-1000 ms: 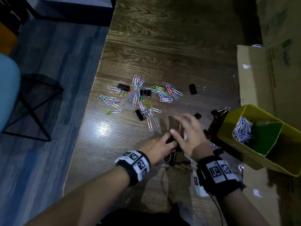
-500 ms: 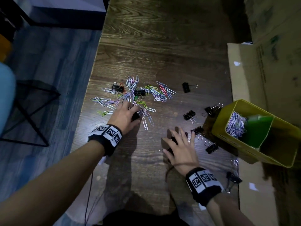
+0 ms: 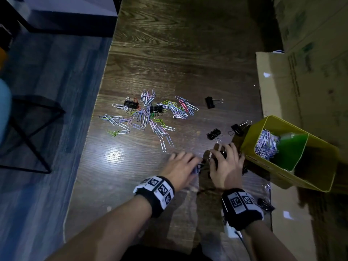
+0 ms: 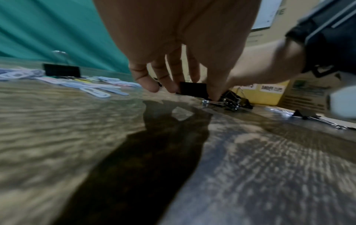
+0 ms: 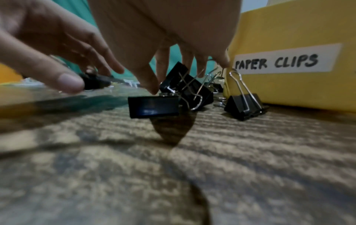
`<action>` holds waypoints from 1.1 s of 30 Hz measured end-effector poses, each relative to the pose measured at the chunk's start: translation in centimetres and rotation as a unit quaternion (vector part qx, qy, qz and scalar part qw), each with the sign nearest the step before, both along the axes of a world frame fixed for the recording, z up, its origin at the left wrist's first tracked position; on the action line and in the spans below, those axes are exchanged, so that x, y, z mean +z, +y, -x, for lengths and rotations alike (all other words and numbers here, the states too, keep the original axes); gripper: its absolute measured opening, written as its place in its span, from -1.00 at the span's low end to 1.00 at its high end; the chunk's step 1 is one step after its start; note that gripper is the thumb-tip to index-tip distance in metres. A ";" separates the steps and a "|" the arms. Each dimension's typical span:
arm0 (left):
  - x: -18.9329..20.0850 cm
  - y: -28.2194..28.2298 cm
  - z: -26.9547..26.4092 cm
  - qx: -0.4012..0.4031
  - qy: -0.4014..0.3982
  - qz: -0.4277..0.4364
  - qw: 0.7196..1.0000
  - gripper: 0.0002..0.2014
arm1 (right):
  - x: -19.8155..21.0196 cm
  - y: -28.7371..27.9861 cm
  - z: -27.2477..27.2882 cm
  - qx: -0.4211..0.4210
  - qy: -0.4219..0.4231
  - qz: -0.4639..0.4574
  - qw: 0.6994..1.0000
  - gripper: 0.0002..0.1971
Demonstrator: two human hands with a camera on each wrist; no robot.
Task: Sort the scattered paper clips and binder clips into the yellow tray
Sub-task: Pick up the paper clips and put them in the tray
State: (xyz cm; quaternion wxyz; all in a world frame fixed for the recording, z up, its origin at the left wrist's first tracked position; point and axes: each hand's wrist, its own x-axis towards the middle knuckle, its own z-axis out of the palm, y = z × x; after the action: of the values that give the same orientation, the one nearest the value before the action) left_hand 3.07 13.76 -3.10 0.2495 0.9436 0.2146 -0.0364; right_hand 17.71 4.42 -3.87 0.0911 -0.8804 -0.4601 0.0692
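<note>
My left hand (image 3: 180, 167) pinches a black binder clip (image 4: 193, 89) low over the table (image 3: 169, 53). My right hand (image 3: 227, 166) spreads its fingers over more black clips (image 5: 185, 89) beside the yellow tray (image 3: 320, 166).

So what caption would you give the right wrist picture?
Right hand reaches over black binder clips beside the yellow tray labelled "PAPER CLIPS".

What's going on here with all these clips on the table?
A person is sorting clips into a yellow tray. Both hands are down by it: the left hand pinches a black binder clip, and the right hand reaches over a small cluster of binder clips. One compartment already holds paper clips; many more lie scattered on the wooden table.
</note>
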 end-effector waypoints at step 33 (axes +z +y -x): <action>3.5 26.2 5.5 0.374 -0.126 -0.027 0.918 -0.83 | 4.6 20.5 -0.4 0.119 0.087 -0.148 0.978 -0.45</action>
State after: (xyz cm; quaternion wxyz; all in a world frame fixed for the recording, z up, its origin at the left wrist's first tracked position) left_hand -2.41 39.94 0.41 0.2440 0.7974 0.5199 0.1852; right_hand 18.14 24.95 0.71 0.2514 -0.7868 -0.5569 0.0870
